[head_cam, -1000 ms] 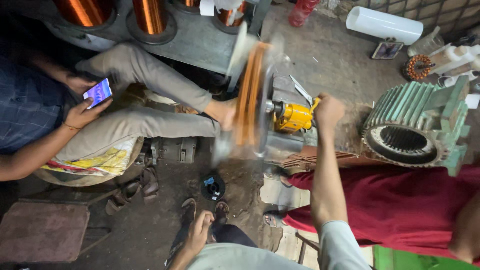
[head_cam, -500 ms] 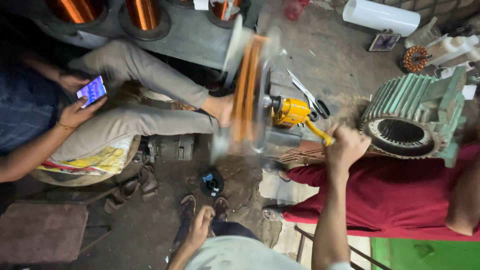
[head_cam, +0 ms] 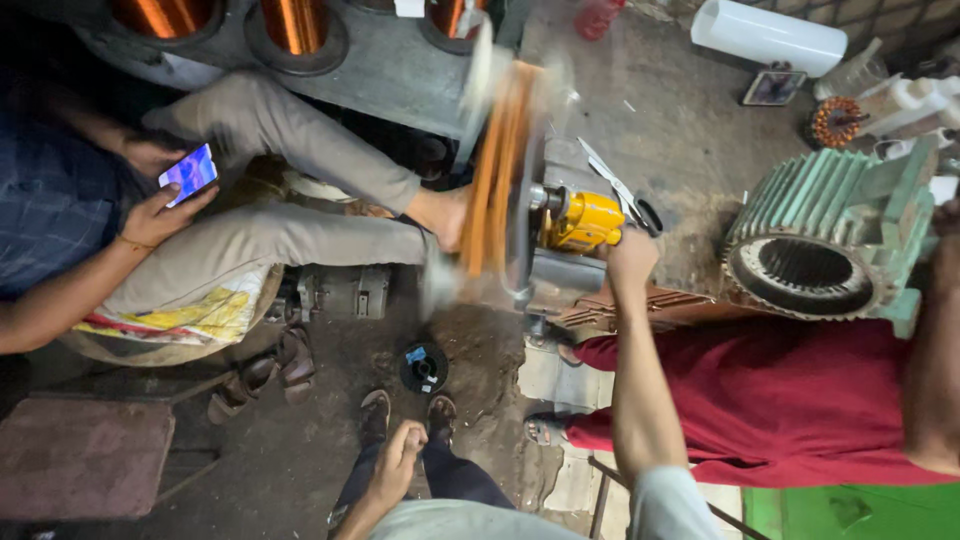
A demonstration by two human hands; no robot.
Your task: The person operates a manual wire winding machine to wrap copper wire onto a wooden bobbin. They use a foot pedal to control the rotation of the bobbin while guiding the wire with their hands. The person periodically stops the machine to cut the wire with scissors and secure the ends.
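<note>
A hand-cranked winding machine with a yellow body (head_cam: 583, 220) stands on the floor ahead of me. Its wheel of orange copper wire (head_cam: 497, 165) is blurred with spin. My right hand (head_cam: 630, 256) is closed around the crank handle just right of the yellow body, with my arm stretched forward. My left hand (head_cam: 398, 456) rests on my knee in a loose fist and holds nothing. My sandalled feet show below it.
A green ribbed motor housing (head_cam: 822, 238) lies at the right. Beside me is a person in a red shirt (head_cam: 780, 400). A seated person at the left holds a phone (head_cam: 188, 172), one foot by the wheel. Copper spools (head_cam: 295, 22), scissors (head_cam: 622, 190) and a small black reel (head_cam: 423, 368) lie around.
My right hand has circled with the crank: up beside the yellow body, then down to the right, now back near it. The wheel keeps spinning. My left hand has stayed on my knee.
</note>
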